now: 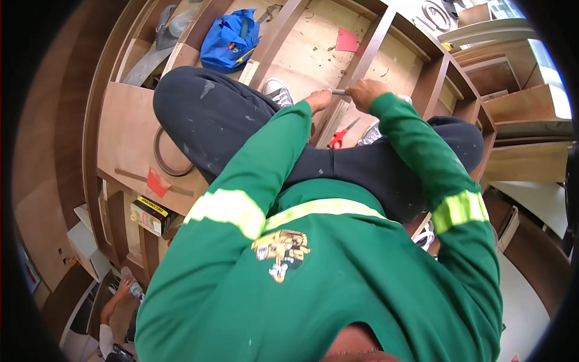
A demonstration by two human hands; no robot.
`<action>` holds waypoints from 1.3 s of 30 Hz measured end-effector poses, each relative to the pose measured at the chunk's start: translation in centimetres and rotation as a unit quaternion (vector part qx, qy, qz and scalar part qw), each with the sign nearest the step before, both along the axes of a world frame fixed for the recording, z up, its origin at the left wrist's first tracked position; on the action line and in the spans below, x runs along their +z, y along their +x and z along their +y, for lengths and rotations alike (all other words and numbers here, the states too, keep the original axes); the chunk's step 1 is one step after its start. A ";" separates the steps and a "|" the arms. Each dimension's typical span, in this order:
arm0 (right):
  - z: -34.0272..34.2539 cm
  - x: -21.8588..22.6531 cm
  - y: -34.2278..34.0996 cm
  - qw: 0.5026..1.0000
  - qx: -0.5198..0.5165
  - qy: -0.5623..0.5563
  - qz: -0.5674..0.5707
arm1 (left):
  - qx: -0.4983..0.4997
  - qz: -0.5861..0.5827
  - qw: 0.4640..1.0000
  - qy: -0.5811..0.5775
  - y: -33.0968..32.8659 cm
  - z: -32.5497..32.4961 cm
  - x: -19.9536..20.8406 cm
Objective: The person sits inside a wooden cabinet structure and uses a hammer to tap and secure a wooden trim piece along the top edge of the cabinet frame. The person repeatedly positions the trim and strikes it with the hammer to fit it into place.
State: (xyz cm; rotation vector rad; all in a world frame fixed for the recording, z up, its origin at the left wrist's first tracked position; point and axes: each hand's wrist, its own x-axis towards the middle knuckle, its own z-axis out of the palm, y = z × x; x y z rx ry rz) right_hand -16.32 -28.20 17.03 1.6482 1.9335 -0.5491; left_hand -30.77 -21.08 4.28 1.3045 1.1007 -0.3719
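My left hand (318, 100) and my right hand (367, 94) are close together over a brown wooden divider (346, 114), in front of my bent legs. A slim, light grey rod-like piece (339, 92) runs between them. The right fingers wrap round its right end. At the other end, the left hand is closed on it, its fingertips partly hidden. Just below the hands, red-handled scissors (339, 139) lie with their blades toward the right hand. Pieces of red sandpaper lie farther off, one beyond the hands (347, 40) and one on the panel at my left (158, 183).
I sit in a large brown wooden frame (289, 37) with divided bays. A blue bag (229, 41) lies far left. On the left panel are a coiled brown strip (161, 158) and, nearer, a yellow-black box (151, 215). Another person's arm with a bottle (136, 291) shows lower left.
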 end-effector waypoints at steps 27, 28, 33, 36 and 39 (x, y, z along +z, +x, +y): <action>-0.2 5.2 5.3 0.991 -0.093 0.041 0.084 | 0.138 -0.118 0.935 0.306 -2.3 1.0 6.8; -0.3 5.3 4.3 0.995 -0.070 0.022 0.070 | 0.073 -0.142 0.932 0.325 -2.2 0.7 5.0; -1.1 1.6 2.9 0.998 -0.014 0.045 0.041 | -0.118 -0.113 0.938 0.307 0.5 -1.5 1.2; 1.7 -0.1 1.5 0.995 0.029 0.089 0.037 | 0.016 0.003 0.963 0.270 -0.7 -0.5 -3.1; 1.2 -0.8 2.8 0.991 -0.016 0.127 0.028 | 0.178 -0.023 0.960 0.216 -0.1 0.1 0.4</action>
